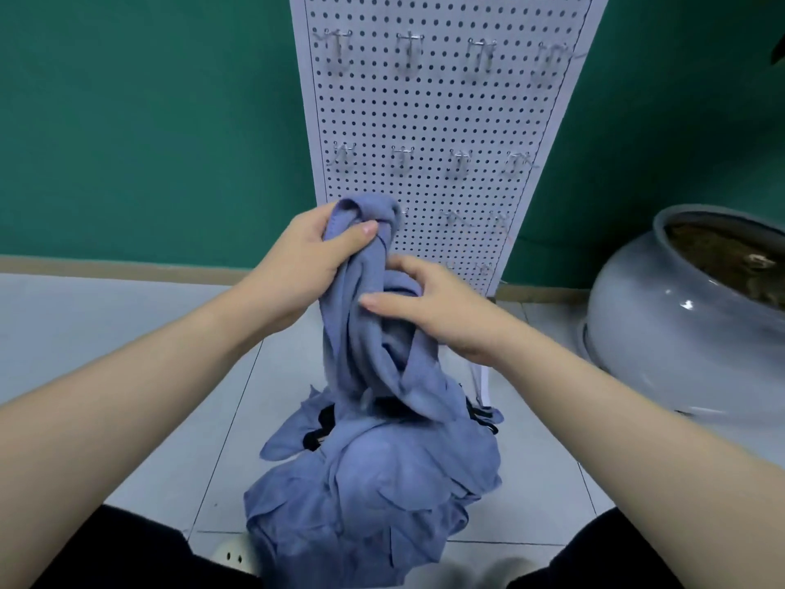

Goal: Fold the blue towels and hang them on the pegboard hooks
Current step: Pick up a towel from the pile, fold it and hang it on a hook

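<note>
**One towel up, still bunched, hooks all bare**

Your left hand (312, 252) grips the top of a blue towel (365, 325), fingers curled behind the cloth and the thumb clamped across the front, holding it up in front of the lower part of the pegboard (441, 112). Your right hand (429, 310) sits just lower on the same towel, fingers wrapped round the hanging folds with the thumb laid flat over them. The towel hangs twisted in a rope, and its tail runs down into the pile of blue towels (374, 482) on the floor tiles (127, 354), between your knees.

The cloth looks thin, limp and light; it drapes and creases wherever it is held, so it will probably not keep a fold unless you pin it. A grab at the bunched middle likely leaves it tangled. I would look for two corners along one edge, pinch one in each hand and let it shake out flat before folding.

The pile seems to sit over a dark container (323, 423), with only black bits of rim showing through the cloth; what kind it is I cannot tell. To the right stands a large grey glazed pot (662, 316) holding dry brown matter, likely soil. The metal hooks (410, 46) on the pegboard carry nothing.
</note>
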{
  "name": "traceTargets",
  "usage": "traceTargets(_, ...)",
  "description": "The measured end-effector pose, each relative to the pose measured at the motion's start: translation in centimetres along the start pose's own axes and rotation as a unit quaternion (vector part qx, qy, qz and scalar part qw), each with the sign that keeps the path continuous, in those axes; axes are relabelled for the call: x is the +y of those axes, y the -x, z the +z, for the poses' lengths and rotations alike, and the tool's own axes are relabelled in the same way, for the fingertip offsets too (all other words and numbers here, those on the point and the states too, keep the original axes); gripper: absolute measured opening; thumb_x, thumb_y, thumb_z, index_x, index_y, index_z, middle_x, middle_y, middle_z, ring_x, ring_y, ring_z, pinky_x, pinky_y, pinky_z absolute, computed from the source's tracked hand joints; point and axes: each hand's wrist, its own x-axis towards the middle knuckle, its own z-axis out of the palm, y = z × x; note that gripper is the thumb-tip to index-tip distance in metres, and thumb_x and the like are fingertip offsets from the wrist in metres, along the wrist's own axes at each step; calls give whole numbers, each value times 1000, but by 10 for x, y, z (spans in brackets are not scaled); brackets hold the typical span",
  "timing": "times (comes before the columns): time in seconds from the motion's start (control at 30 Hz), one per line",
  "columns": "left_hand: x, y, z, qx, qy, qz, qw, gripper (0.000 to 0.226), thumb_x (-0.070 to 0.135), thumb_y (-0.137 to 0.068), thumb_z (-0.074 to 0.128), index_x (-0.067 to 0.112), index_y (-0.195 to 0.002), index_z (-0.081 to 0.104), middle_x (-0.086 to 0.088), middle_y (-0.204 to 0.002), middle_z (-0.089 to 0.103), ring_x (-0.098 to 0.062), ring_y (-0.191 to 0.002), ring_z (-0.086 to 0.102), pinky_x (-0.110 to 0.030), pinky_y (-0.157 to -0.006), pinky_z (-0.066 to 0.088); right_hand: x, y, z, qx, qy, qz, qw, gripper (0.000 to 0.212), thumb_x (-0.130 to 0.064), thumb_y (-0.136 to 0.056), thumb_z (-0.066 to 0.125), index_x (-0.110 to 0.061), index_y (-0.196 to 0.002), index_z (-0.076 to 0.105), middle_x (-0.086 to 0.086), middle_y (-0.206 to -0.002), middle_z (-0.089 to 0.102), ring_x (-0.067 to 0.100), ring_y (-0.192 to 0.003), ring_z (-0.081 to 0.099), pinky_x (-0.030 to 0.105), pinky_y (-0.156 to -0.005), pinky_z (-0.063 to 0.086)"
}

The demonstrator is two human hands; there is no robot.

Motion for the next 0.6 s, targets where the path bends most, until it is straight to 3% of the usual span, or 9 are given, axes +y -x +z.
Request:
traceTargets(0.1,-4,-2,-4,-15,27,-16,999,19,15,-103,60,9,-120,68,-14,-118,74,-18,-104,70,-36,-96,57,-4,-6,7,51,-6,-25,998,30,-26,-88,75,-5,-110,69,18,-108,76,29,-102,74,57,-97,56)
traceTargets(0.2,-14,1,-5,-52,66,-49,995,35,16,-98,68,10,-132,60,-9,-126,72,-25,-118,69,-41,-99,56,-11,-10,0,84,-32,-26,996,28,-22,-92,73,3,-103,64,28,-108,71,28,-90,69,62,-96,54)
traceTargets(0.33,-31,10,5,-123,63,-106,985,44,16,-92,72,10,-134,61,-4,-127,73,-22,-119,69,-37,-97,56,-18,-13,-13,132,-77,-50,987,9,-15,-96,71,-7,-98,67,22,-102,75,24,-86,71,50,-86,60)
traceTargets(0.47,-37,13,15,-116,88,-159,977,50,28,-80,78,11,-126,69,-3,-120,76,-20,-115,71,-35,-95,55,-21,-18,-23,135,-159,-51,977,15,-13,-100,66,-4,-112,66,17,-103,74,24,-91,72,41,-90,60)
traceTargets(0.6,-36,8,20,-77,102,-151,980,49,31,-80,84,10,-123,71,-6,-119,76,-24,-115,71,-41,-102,53,-19,-22,-22,116,-168,-54,978,17,-4,-101,60,-4,-117,66,17,-109,72,22,-95,71,35,-91,61)
